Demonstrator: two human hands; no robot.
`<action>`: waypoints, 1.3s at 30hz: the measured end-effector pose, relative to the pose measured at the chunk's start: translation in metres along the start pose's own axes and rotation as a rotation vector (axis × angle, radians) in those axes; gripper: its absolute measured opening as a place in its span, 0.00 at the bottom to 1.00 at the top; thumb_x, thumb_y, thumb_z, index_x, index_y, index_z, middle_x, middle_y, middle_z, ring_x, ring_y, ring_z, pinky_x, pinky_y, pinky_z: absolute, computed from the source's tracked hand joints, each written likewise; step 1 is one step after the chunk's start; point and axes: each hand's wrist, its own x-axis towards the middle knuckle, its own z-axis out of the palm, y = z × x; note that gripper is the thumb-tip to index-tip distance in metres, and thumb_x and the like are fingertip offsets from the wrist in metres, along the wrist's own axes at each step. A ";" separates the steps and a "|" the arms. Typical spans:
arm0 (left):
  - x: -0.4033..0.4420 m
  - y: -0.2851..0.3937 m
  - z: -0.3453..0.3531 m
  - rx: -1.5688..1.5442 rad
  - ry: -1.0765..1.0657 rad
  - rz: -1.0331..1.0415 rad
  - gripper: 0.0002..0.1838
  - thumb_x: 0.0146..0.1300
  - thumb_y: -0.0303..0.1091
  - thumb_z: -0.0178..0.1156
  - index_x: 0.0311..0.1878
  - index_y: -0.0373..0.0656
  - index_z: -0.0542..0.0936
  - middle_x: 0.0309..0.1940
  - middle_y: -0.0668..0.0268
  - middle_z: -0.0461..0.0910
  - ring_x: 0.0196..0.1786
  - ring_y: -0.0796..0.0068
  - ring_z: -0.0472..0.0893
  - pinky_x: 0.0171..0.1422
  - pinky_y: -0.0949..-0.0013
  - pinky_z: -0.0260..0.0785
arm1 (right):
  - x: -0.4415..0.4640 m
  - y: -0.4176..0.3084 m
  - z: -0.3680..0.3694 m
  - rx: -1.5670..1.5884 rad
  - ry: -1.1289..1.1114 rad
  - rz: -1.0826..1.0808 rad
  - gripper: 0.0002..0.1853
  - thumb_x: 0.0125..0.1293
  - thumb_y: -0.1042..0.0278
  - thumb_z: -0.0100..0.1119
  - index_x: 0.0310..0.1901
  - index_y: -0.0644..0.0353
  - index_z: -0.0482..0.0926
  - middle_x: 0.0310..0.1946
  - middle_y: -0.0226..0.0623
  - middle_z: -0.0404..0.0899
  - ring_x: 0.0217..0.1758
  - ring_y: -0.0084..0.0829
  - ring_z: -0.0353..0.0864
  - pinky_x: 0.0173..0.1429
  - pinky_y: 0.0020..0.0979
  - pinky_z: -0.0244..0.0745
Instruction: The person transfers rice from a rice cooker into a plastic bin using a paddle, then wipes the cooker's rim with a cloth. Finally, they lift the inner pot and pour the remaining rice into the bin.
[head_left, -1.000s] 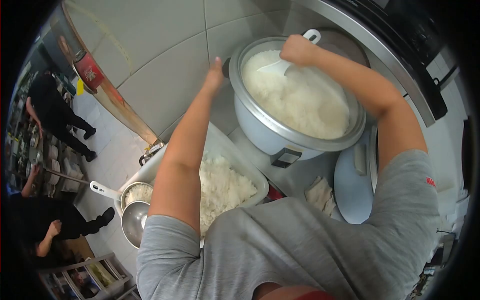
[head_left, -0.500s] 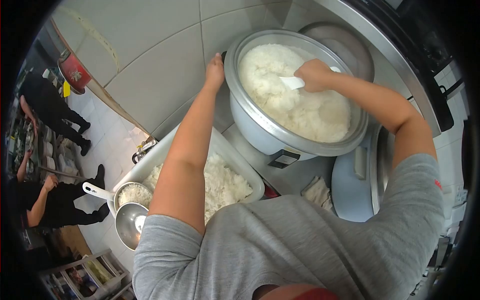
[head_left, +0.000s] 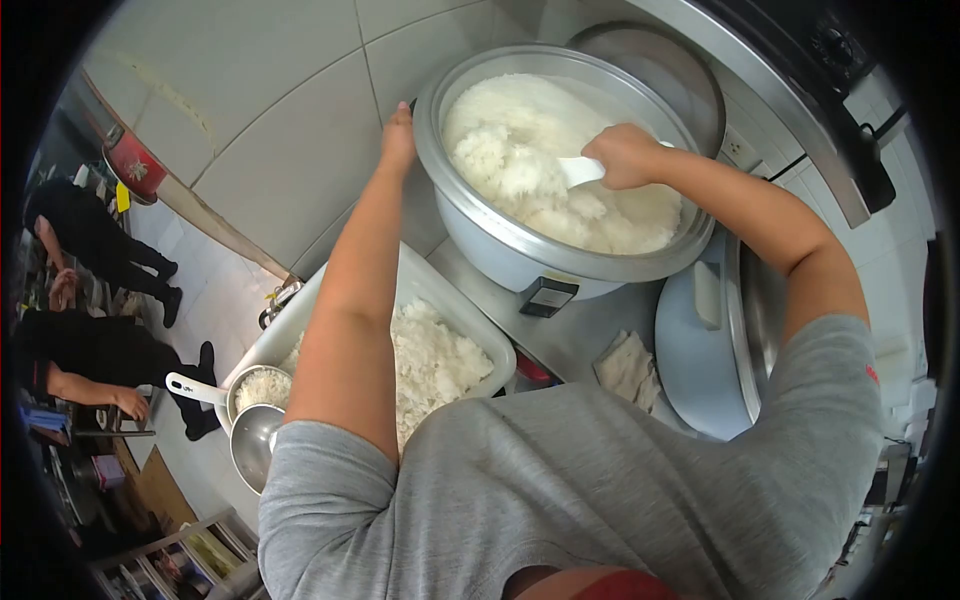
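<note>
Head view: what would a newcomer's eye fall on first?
The big, round, pale-blue cooker with a silver metal rim, upper centre, full of fluffy white rice. Over it, the right hand grips a white plastic paddle, its blade hidden in rice. Next comes the white rectangular tub, partly hidden beneath the left forearm, also holding rice.

Rice cooker (head_left: 480,215) at upper centre; rice tub (head_left: 497,345) lower left of it; cooker lid (head_left: 690,350) lower right.

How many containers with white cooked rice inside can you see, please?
3: the large pale-blue rice cooker, the white rectangular plastic tub to its lower left, and the round metal bowl by the tub's left edge. Others may be hidden.
</note>
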 end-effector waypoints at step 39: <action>-0.114 0.193 -0.117 0.358 -0.374 -0.019 0.42 0.62 0.67 0.41 0.60 0.33 0.67 0.56 0.52 0.71 0.58 0.61 0.72 0.62 0.58 0.58 | -0.128 -0.187 -0.058 -0.069 0.474 0.356 0.07 0.43 0.69 0.58 0.28 0.57 0.80 0.25 0.45 0.79 0.31 0.43 0.80 0.37 0.42 0.75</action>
